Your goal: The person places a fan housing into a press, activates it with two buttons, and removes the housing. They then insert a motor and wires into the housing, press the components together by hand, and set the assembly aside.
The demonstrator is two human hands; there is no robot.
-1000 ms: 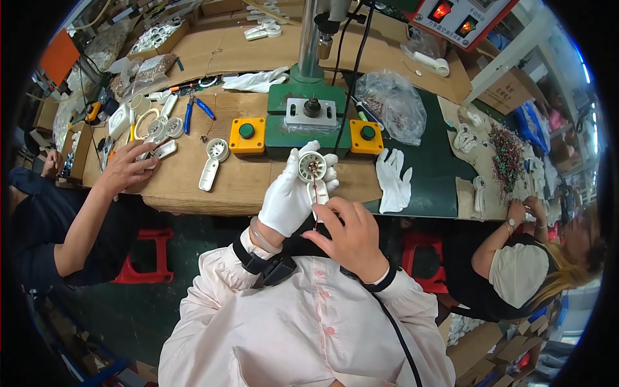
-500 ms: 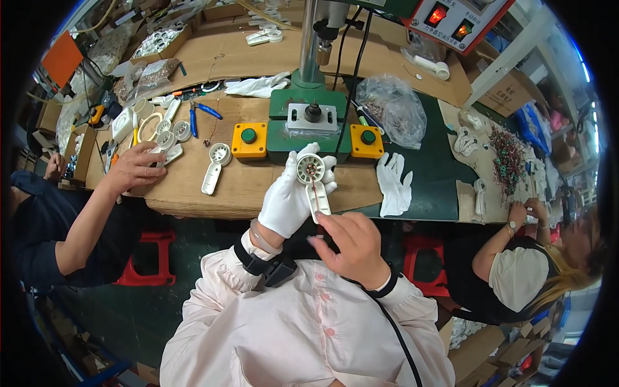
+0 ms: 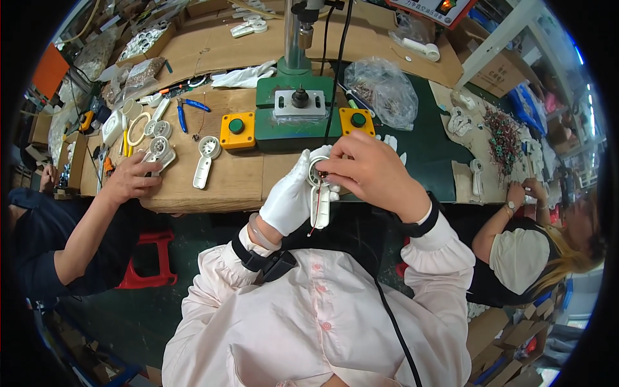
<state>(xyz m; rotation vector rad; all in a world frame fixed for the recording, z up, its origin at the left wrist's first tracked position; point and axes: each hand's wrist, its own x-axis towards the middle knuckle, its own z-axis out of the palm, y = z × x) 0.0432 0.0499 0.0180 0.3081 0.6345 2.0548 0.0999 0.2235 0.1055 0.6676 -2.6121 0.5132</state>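
Observation:
My left hand, in a white glove, is closed around a white plastic hand-fan housing. Its round head points away from me and its open, hollow handle toward me. A thin reddish wire runs along the handle and sticks out past its end. Bare, my right hand reaches over the round head, with thumb and fingers pinched together inside the ring. Whatever lies between those fingertips is hidden by the fingers.
Ahead stands a green press between two yellow boxes with green buttons. Another fan housing lies left, near blue pliers. A co-worker's hand handles fan parts there. A clear bag sits right; another person works further right.
My right hand has moved up from the handle's end to the round head, fingers now inside it. The wire's end now hangs past the handle. The view has shifted slightly.

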